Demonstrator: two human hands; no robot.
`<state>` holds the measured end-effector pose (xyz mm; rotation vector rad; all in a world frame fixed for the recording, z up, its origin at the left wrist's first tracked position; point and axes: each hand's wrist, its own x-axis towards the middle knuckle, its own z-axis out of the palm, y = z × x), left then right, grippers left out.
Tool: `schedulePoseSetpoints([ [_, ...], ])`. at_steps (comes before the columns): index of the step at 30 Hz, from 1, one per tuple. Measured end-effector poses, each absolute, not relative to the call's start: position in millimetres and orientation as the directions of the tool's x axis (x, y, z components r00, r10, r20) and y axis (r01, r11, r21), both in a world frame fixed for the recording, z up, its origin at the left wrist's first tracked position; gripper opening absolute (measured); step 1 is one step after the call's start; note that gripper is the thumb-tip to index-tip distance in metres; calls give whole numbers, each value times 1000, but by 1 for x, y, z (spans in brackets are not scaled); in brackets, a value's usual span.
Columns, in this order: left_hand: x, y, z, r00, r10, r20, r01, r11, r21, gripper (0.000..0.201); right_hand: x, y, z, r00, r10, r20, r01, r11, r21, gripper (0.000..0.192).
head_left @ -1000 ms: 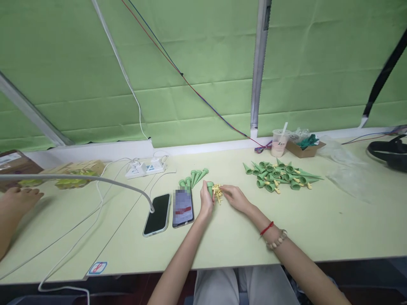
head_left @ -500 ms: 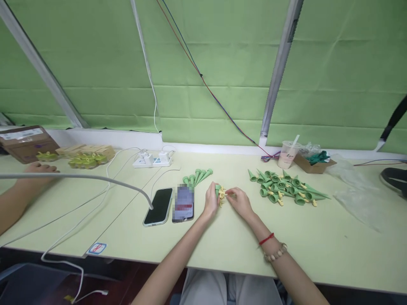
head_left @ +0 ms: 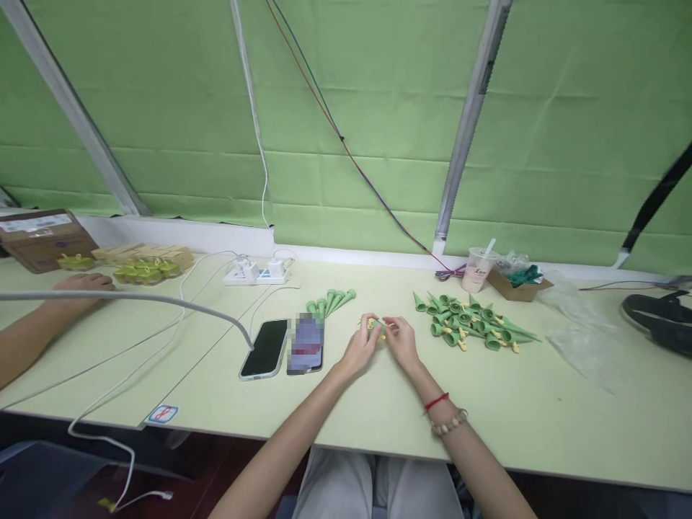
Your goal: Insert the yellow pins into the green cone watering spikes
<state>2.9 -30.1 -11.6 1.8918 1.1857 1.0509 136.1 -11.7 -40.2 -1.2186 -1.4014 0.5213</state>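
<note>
My left hand (head_left: 361, 347) and right hand (head_left: 401, 340) both pinched shut on small green-yellow piece (head_left: 377, 326) — cone pile (head_left: 470, 321) right, phones (head_left: 285, 347) left.

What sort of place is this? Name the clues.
Probably a small hand-assembly workbench: a pile of green cone parts on a long table, a power strip, and another person's arm alongside.

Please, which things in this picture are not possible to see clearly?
- Small green and yellow plastic part: head view, covered by the fingers of the left hand and right hand; its shape is unclear.
- Phone with lit screen: head view, screen blurred.
- Black strap object: cut off by the right edge.
- Clear plastic cup: label too small to read.
</note>
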Motion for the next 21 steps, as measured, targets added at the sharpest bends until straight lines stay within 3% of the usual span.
schedulePoseSetpoints([
  [4, 6, -26, -15, 307, 894, 327, 367, -428, 826, 42, 135, -9, -32, 432, 878, 207, -83, 267, -960, 36],
  [6, 8, -23, -17, 285, 879, 382, 331, -465, 821, 48, 132, -8, -27, 407, 910, 75, -313, 216, -925, 35],
  [9, 13, -20, -19, 233, 894, 384, 283, -440, 852, 57, 123, -9, -21, 268, 962, 43, -540, 187, -820, 33],
  [13, 15, -13, -20, 242, 933, 266, 264, -327, 907, 63, 110, -13, -18, -6, 995, 104, -555, 83, -827, 36],
  [16, 14, -10, -13, 275, 939, 206, 338, -295, 894, 57, 105, -12, -21, -52, 993, 102, -504, 62, -861, 41],
  [19, 14, -23, 9, 297, 920, 255, 532, -382, 756, 47, 105, -9, -23, -18, 997, 76, -552, 54, -832, 42],
  [21, 12, -45, 30, 235, 878, 417, 662, -459, 592, 40, 107, -6, -22, 21, 999, 43, -615, 47, -787, 40],
])
